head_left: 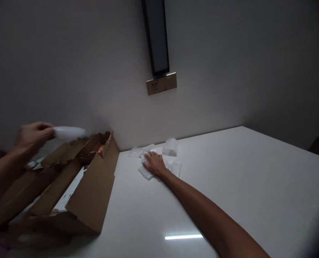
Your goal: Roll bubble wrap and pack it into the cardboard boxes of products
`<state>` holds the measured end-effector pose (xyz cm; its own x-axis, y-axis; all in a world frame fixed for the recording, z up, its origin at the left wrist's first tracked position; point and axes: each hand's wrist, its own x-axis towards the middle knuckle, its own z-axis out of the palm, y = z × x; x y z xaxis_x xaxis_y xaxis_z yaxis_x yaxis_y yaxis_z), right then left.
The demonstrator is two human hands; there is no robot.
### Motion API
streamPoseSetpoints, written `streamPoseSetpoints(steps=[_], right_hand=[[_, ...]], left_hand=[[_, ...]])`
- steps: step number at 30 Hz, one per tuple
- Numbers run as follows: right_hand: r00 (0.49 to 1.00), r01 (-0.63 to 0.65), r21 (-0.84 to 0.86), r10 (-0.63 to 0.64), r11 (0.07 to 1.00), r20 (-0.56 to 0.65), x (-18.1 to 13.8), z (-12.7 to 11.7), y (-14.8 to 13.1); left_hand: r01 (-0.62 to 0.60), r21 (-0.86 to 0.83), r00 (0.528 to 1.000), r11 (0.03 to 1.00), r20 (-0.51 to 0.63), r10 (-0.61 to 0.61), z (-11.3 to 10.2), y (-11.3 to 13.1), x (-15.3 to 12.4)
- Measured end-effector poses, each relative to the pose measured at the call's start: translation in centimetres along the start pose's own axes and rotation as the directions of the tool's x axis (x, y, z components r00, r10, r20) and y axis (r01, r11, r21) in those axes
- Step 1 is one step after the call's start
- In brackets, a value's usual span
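My left hand (pixel 32 138) is raised above an open, torn cardboard box (pixel 92 193) at the left and is closed on a small clear plastic packet (pixel 68 132), which is blurred by motion. My right hand (pixel 154 163) reaches far across the white table (pixel 242 179) and rests palm down, fingers flat, on a pile of clear plastic packets (pixel 172 166) near the wall. One more bunched packet (pixel 170 147) sits just behind that pile, and a flat packet (pixel 135 153) lies to its left.
The box's flaps stand open and something red shows inside it. A grey wall rises behind the table with a wall socket (pixel 161 84) and a dark vertical panel (pixel 156 36) above it. The room is dim.
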<state>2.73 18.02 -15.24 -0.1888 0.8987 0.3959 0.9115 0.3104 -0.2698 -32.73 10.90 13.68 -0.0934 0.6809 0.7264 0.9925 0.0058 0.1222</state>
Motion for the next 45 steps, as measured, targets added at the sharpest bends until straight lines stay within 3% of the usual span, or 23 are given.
streamPoseSetpoints(steps=[2,4,7,10,13,16,20,24,27,31,34,37,39,42,45], right_hand=[[1.0,-0.008,-0.001,0.008,1.0,-0.029,-0.1,-0.4,-0.3],[0.998,-0.014,-0.013,0.013,1.0,-0.059,-0.4,-1.3,-0.4],[0.997,-0.026,-0.05,0.022,0.998,-0.076,-1.5,-3.4,0.9],[0.995,-0.057,-0.092,0.049,0.994,-0.082,-3.9,-6.5,4.3],[0.996,-0.055,-0.113,0.046,0.992,-0.083,-7.7,-9.2,8.7],[0.999,0.005,-0.115,-0.011,0.993,-0.05,-11.8,-10.1,12.0],[0.981,0.188,-0.13,-0.193,0.974,-0.025,-13.8,-8.9,11.9],[0.932,0.346,-0.221,-0.362,0.912,-0.034,-10.6,-6.9,8.5],[0.947,0.316,-0.25,-0.32,0.915,0.024,-7.0,-5.1,6.3],[0.979,0.204,-0.26,-0.202,0.944,0.038,-3.6,-3.1,6.0],[0.985,0.171,-0.26,-0.165,0.95,0.043,-2.8,-2.5,6.5],[0.984,0.176,-0.245,-0.174,0.954,0.029,-2.7,-2.6,6.7],[0.982,0.181,-0.222,-0.187,0.958,-0.002,-2.8,-2.9,6.6],[0.976,0.178,-0.171,-0.197,0.969,-0.098,-2.7,-3.4,6.5],[0.958,0.174,-0.112,-0.194,0.978,-0.211,-2.8,-4.0,6.3]], left_hand=[[0.004,-0.098,0.999,0.995,0.033,-0.001,0.5,4.9,-0.3],[-0.022,-0.183,0.994,0.983,0.097,0.04,2.4,10.4,-1.2],[-0.008,-0.264,0.963,0.964,0.256,0.078,6.9,17.7,-4.3],[0.054,-0.299,0.891,0.953,0.445,0.089,11.5,21.8,-9.2],[0.075,-0.319,0.845,0.945,0.524,0.11,14.4,22.2,-15.3],[0.042,-0.341,0.828,0.939,0.538,0.159,15.5,20.7,-21.2],[-0.013,-0.361,0.8,0.932,0.556,0.226,16.6,19.8,-26.5],[-0.049,-0.366,0.797,0.929,0.546,0.257,19.3,21.0,-26.2],[-0.066,-0.359,0.799,0.931,0.54,0.264,22.1,21.5,-23.6],[-0.072,-0.36,0.819,0.93,0.511,0.261,24.5,21.7,-20.8],[-0.046,-0.354,0.857,0.934,0.466,0.219,24.2,22.0,-20.7],[-0.055,-0.359,0.883,0.932,0.418,0.213,21.9,21.9,-22.6],[-0.135,-0.386,0.887,0.913,0.363,0.285,19.2,21.2,-24.4],[-0.271,-0.345,0.917,0.898,0.192,0.351,13.7,18.9,-26.0],[-0.179,-0.13,0.982,0.975,0.035,0.185,7.4,15.4,-24.7]])
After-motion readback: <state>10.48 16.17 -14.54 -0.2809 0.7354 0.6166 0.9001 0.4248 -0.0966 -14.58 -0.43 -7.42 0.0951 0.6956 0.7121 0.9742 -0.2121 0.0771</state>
